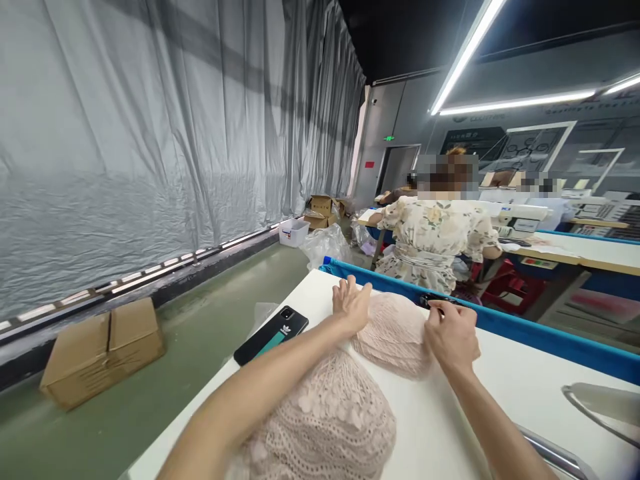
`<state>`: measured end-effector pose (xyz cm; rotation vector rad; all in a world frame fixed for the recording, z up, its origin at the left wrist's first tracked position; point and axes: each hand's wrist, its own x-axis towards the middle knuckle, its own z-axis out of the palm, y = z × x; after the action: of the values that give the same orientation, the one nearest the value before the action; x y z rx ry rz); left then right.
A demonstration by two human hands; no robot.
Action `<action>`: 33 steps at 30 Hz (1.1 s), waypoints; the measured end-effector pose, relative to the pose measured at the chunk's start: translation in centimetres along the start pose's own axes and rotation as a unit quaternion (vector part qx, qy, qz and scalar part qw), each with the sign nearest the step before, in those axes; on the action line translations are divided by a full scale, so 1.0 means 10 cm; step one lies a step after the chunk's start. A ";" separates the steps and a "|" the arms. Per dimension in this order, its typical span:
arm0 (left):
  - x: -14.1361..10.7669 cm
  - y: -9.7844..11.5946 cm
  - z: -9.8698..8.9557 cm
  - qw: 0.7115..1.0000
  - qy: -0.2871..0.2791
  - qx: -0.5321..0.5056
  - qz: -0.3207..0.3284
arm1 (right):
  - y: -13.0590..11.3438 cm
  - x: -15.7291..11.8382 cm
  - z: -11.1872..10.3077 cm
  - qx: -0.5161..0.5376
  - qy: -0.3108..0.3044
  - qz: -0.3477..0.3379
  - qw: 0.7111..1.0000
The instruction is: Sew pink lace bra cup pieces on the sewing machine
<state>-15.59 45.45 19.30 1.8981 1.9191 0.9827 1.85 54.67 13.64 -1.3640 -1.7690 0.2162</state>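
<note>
On the white tabletop (505, 360) lies a pale pink fabric piece (395, 333) with fine textured rows. Nearer to me is a pink lace piece (330, 413) with eyelets and scalloped rows, partly behind my left forearm. My left hand (353, 307) rests at the left edge of the farther piece, fingers apart. Along that piece's right edge, my right hand (453, 333) has its fingers curled together. Just beyond those fingertips is a small black object (430, 299), its kind unclear. Whatever the right fingers pinch is hidden.
A black phone (270, 333) lies at the table's left edge. Blue cloth (520, 333) runs along the far edge. At right are a metal bar (555, 453) and a curved clear part (605, 407). A cardboard box (105, 353) sits on the floor. A person (435, 233) sits ahead.
</note>
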 end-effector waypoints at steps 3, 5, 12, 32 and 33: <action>-0.57 0.08 -0.28 0.994 -0.077 0.016 0.071 | -0.36 -0.38 -0.26 0.071 -0.110 -0.121 0.984; -0.97 0.07 -0.37 0.986 -0.127 0.022 0.103 | -0.56 -0.72 -0.45 0.112 -0.232 -0.218 0.941; -1.61 -0.03 -0.29 0.988 -0.119 0.025 0.090 | -0.57 -1.43 -0.70 0.100 -0.347 -0.284 0.888; -1.68 0.00 -0.13 0.996 -0.048 0.041 0.062 | -0.46 -1.31 -0.59 0.166 -0.245 -0.339 0.893; -1.69 -0.01 -0.11 0.996 -0.036 0.043 0.063 | -0.45 -1.32 -0.59 0.170 -0.236 -0.342 0.894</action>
<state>-14.59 28.96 15.55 2.0950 1.8492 0.8657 3.23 39.62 13.08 -0.3961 -2.3637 0.4662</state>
